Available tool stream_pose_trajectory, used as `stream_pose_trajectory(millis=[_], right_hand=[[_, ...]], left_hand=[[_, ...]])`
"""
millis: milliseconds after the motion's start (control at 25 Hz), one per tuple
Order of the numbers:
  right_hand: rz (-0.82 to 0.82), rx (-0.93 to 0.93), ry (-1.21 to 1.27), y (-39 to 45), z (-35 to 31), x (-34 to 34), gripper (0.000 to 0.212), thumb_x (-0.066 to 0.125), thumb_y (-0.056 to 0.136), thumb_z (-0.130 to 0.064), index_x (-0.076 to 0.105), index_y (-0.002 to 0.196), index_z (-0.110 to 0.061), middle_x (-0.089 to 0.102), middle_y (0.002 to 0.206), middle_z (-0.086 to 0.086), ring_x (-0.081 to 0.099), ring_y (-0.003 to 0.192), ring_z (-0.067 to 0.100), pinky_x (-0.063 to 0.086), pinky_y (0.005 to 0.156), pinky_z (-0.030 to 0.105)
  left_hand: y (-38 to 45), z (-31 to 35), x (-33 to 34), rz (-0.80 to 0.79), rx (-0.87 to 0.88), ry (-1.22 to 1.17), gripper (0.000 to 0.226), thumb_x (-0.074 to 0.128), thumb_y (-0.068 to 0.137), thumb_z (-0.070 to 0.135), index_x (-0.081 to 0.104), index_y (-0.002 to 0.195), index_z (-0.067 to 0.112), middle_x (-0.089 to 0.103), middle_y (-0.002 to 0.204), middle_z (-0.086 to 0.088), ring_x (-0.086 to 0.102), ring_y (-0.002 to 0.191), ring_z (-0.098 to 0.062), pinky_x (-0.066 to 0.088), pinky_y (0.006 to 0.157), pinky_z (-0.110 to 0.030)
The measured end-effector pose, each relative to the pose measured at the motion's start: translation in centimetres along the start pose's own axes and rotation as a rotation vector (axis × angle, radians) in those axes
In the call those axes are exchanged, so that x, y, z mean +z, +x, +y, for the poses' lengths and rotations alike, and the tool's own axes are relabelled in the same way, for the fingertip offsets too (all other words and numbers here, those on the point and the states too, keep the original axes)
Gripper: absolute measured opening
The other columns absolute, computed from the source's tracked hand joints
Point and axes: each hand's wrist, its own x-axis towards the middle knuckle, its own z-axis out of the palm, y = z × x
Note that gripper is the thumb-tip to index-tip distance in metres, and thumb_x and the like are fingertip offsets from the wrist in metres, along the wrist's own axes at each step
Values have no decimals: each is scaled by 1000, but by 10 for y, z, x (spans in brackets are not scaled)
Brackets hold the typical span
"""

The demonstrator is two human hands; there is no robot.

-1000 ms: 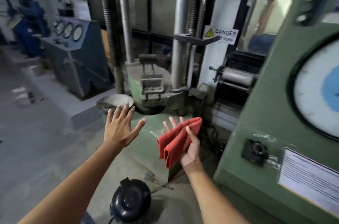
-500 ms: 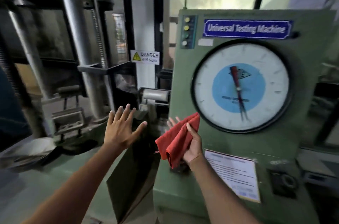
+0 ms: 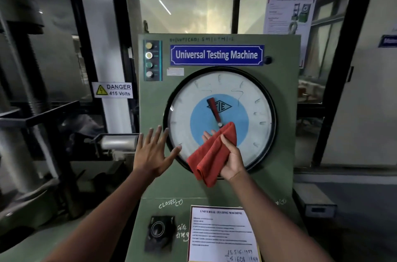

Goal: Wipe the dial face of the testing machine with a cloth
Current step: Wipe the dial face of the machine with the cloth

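Note:
A green testing machine cabinet (image 3: 285,154) stands straight ahead with a large round dial face (image 3: 253,111), white with a blue centre and a red pointer, inside a black rim. My right hand (image 3: 231,159) grips a folded red cloth (image 3: 211,157) in front of the dial's lower part; whether the cloth touches the glass I cannot tell. My left hand (image 3: 151,153) is open with spread fingers, raised at the dial's lower left edge, holding nothing.
A blue "Universal Testing Machine" plate (image 3: 217,55) and a column of indicator lights (image 3: 149,59) sit above the dial. A paper notice (image 3: 221,233) and a black knob (image 3: 159,229) are below. A "Danger 415 Volts" sign (image 3: 112,89) and the load frame (image 3: 23,111) stand left.
My view swung right from the load frame and now faces the cabinet squarely. Both hands now sit in front of the dial, the cloth over its lower part.

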Motion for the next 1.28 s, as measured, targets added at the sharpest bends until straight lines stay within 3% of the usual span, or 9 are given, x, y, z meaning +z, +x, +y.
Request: stream_pose_trajectory(millis=[280,480,640,720,840,920,1000,1120,1280], right_hand=[[86,-110,-139,80,-66,-17,36,71,98,-32,78,129,-15,67,148,11,69,132,21,58,101,42],[180,-162,-106,144,-100,-10,56,74,91,-34,67,141,-9,70,144,10,76,114,21,63,91,39],[298,-253,-86,177,-133,-10,41,66,102,-25,65,140,-8,69,136,9,71,106,20,52,109,40],[513,-447,-112,193,-159,-9,35,71,100,-17,64,134,-10,69,133,13,70,107,25,51,111,45],[1028,-875,-637,214,-185,-9,43,76,94,-10,65,133,2,71,135,21,67,128,38,52,109,46],[1125,-1004,-1193,225,-174,-10,60,69,93,-17,58,148,0,55,157,25,47,150,38,35,125,50],[1082,-896,-1568,239,-147,-19,75,61,98,-35,41,161,-1,27,174,21,21,164,33,13,133,58],[951,-745,-1770,252,-107,-36,92,43,106,-60,5,171,-9,-1,180,14,-4,167,27,3,133,61],[738,-881,-2193,231,-86,-80,80,25,108,-58,6,171,-12,5,179,12,6,167,29,9,134,59]], left_hand=[[119,19,38,54,100,-98,116,-3,80,92,8,178,29,0,186,3,-2,173,-24,-6,139,-50],[207,26,59,145,164,-138,112,-2,82,88,5,178,29,-4,186,3,-1,173,-25,-5,139,-49],[249,24,83,268,256,-115,103,10,92,84,1,177,26,-5,186,0,-8,172,-26,-5,140,-48],[264,24,96,338,280,-113,102,19,97,81,4,177,19,-3,185,-3,-7,172,-26,-2,140,-48],[284,26,111,422,255,-133,102,28,100,77,9,176,11,2,185,-8,1,172,-28,1,140,-48],[291,28,117,464,238,-118,102,31,101,76,8,176,11,3,185,-8,4,173,-28,-5,140,-43],[298,26,120,496,240,-92,103,36,101,76,5,177,13,1,185,-6,2,173,-26,-9,139,-40],[302,21,125,533,241,-41,106,37,100,80,0,177,16,-4,186,-3,-9,173,-19,-11,139,-38],[308,17,126,569,272,-15,109,36,99,81,4,177,13,-1,186,-5,-9,173,-18,-7,140,-39]])
